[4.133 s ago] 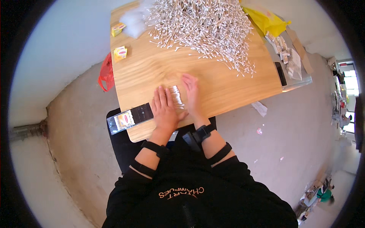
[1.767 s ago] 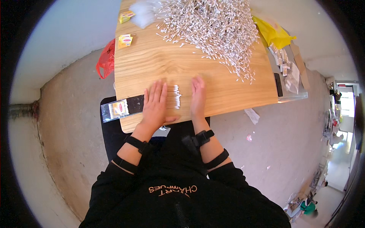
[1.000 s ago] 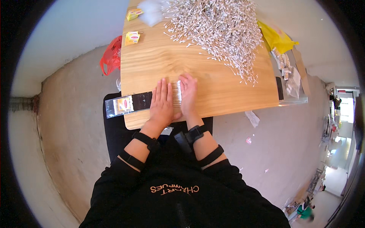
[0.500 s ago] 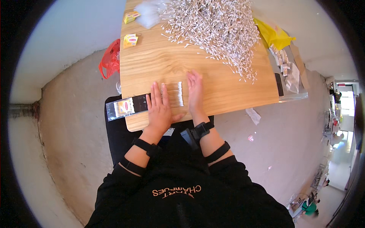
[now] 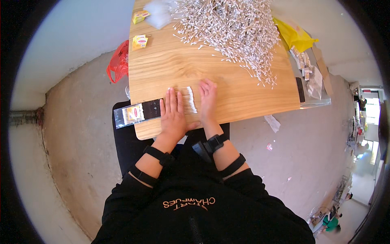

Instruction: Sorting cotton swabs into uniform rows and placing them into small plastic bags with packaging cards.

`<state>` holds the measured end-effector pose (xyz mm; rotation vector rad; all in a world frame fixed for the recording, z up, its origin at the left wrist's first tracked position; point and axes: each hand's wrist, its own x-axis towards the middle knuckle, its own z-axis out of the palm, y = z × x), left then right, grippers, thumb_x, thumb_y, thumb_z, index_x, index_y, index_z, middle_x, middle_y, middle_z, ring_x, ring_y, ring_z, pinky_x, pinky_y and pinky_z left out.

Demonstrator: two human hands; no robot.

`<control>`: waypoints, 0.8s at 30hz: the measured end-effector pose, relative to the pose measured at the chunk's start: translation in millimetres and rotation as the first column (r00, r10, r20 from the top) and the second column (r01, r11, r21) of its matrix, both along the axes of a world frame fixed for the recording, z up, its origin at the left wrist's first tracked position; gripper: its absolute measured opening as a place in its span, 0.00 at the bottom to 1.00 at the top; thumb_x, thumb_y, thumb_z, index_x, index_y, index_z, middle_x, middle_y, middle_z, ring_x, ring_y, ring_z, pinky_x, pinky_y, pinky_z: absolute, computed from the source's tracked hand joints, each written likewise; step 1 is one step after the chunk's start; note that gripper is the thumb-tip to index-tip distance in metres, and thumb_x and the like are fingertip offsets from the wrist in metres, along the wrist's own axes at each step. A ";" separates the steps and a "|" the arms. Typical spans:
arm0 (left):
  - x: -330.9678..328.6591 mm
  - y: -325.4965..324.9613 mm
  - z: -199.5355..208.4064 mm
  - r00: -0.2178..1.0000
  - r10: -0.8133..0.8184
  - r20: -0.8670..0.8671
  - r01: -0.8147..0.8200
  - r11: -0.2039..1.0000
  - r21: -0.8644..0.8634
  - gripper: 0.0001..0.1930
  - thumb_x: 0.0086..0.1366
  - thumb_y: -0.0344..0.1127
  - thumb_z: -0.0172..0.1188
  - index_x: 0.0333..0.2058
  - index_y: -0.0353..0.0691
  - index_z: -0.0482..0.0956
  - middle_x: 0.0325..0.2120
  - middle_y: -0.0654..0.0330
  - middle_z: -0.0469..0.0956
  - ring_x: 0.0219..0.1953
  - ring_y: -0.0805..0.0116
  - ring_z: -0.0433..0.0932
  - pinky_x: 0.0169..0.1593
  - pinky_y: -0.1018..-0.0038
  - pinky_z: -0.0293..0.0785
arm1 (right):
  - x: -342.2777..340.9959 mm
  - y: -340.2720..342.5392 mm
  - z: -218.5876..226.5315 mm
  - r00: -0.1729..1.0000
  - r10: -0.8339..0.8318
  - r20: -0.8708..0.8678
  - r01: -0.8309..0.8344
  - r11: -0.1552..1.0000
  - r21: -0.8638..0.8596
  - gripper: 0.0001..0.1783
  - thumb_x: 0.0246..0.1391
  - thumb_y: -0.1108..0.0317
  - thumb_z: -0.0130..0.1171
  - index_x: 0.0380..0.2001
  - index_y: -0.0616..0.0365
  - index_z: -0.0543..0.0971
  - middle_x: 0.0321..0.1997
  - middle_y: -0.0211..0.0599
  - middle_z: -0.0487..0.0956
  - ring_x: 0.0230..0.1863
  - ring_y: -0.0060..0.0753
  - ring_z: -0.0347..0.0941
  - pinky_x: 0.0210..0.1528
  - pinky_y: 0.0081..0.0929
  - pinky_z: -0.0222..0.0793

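A row of cotton swabs (image 5: 188,100) lies side by side on the wooden table, near its front edge. My left hand (image 5: 174,118) rests flat over the left part of the row, fingers stretched out, hiding some of the swabs. My right hand (image 5: 208,101) stands just right of the row's swab tips, a small gap away, its fingers loosely bent and holding nothing I can see. Left of my left hand is a clear packet (image 5: 133,114) of swabs with a yellow label, at the end of a flat black strip (image 5: 152,109).
A big heap of loose cotton swabs (image 5: 231,32) covers the table's far side. Yellow cards (image 5: 140,42) and clear plastic bags (image 5: 158,14) lie at the far left. A red bag (image 5: 118,63) hangs left; a yellow bag (image 5: 294,36) and a black phone-like object (image 5: 300,89) are right.
My left hand has shifted slightly right over the row, covering more swabs. The fingers of my right hand have bent a little, and the swab row looks more slanted.
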<state>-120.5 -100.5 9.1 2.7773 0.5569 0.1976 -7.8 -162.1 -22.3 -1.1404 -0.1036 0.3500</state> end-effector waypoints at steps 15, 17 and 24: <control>-4.0 -15.8 4.9 0.990 -0.105 -0.097 0.108 0.994 0.020 0.66 0.33 0.59 0.73 0.64 0.28 0.47 0.66 0.36 0.44 0.69 0.41 0.42 0.68 0.52 0.41 | -17.3 -3.4 -4.5 0.973 0.166 0.159 -0.167 0.986 -0.008 0.23 0.68 0.58 0.36 0.57 0.63 0.63 0.58 0.43 0.64 0.64 0.33 0.58 0.68 0.30 0.51; -4.1 -15.4 5.3 0.990 -0.121 -0.068 0.123 0.992 0.031 0.66 0.34 0.60 0.73 0.65 0.28 0.46 0.66 0.36 0.43 0.69 0.42 0.42 0.68 0.50 0.40 | -16.1 -2.1 -2.3 0.996 0.086 0.006 -0.086 0.990 0.111 0.21 0.67 0.61 0.40 0.56 0.63 0.64 0.55 0.41 0.66 0.61 0.31 0.61 0.65 0.28 0.57; -7.3 -11.3 12.6 0.998 -0.027 -0.056 0.029 0.999 0.029 0.67 0.34 0.62 0.73 0.65 0.28 0.45 0.67 0.37 0.41 0.70 0.44 0.40 0.67 0.47 0.38 | 4.3 -14.4 -6.2 0.991 0.127 0.030 -0.112 0.943 -0.312 0.16 0.53 0.69 0.60 0.46 0.60 0.74 0.40 0.35 0.75 0.40 0.26 0.73 0.41 0.27 0.71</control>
